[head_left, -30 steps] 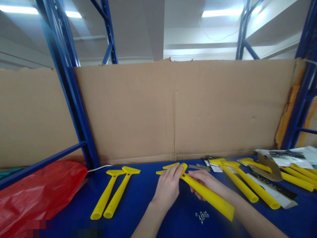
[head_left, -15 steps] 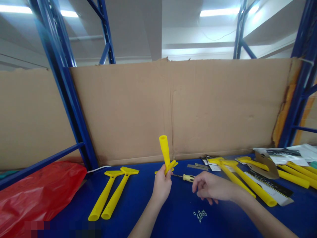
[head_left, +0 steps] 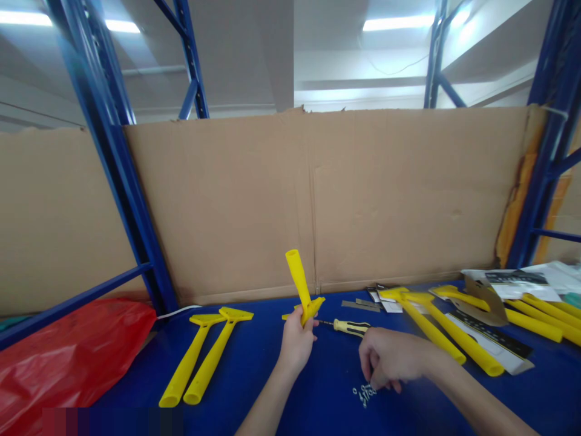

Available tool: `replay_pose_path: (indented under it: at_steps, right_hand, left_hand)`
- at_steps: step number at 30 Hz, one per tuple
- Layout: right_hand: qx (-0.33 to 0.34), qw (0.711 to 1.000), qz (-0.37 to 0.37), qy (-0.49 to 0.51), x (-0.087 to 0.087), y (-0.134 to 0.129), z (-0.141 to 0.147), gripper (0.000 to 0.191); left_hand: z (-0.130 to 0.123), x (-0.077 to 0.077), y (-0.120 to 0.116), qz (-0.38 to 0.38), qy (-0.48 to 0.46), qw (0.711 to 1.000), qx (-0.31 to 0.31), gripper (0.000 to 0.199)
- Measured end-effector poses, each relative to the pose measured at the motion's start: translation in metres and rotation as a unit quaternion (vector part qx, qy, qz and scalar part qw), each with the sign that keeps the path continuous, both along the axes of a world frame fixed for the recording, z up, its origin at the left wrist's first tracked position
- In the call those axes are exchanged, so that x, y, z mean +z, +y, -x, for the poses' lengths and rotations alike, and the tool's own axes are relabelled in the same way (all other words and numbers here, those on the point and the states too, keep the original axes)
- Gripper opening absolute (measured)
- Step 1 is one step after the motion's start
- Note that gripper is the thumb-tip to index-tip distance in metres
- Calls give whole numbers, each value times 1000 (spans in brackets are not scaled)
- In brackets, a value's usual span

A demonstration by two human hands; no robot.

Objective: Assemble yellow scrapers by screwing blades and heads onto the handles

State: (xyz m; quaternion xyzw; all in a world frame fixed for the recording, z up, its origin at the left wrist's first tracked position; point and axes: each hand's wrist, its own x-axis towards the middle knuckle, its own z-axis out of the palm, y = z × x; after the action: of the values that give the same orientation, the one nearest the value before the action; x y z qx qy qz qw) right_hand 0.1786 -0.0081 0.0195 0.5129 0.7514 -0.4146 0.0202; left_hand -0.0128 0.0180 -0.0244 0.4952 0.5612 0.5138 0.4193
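My left hand [head_left: 297, 342] is wrapped round the head end of a yellow scraper handle [head_left: 298, 275], whose hollow end points up. My right hand [head_left: 390, 358] reaches down to a small pile of metal nuts and screws [head_left: 364, 395], its fingertips pinched together at the pile's upper edge. Whatever is between those fingertips is too small to make out. Just behind my right hand lies a screwdriver [head_left: 350, 327] with a pale yellow handle, its shaft toward my left hand.
Two yellow handles [head_left: 211, 361] lie at left, beside a red plastic bag [head_left: 77, 351]. Metal blades [head_left: 361, 305] lie near the cardboard wall [head_left: 236, 206]. More yellow handles [head_left: 467, 339] and packaging [head_left: 521, 284] cover the right of the blue table [head_left: 318, 399].
My right hand has moved down from beside the screwdriver to the small metal parts, its fingers drawing together. My left hand has tilted the yellow handle slightly to the left.
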Motion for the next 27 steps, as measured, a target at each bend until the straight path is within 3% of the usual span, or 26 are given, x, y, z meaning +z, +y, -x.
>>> replay_pose_path:
  at_steps: [14, 27]
  right_hand:
    - [-7, 999, -52, 1, -1, -6, 6, 7]
    - [19, 998, -49, 17, -5, -4, 5, 25]
  left_hand:
    - [-1, 0, -1, 6, 0, 1000, -10, 32]
    - [-2, 2, -2, 14, 1, 1000, -4, 33]
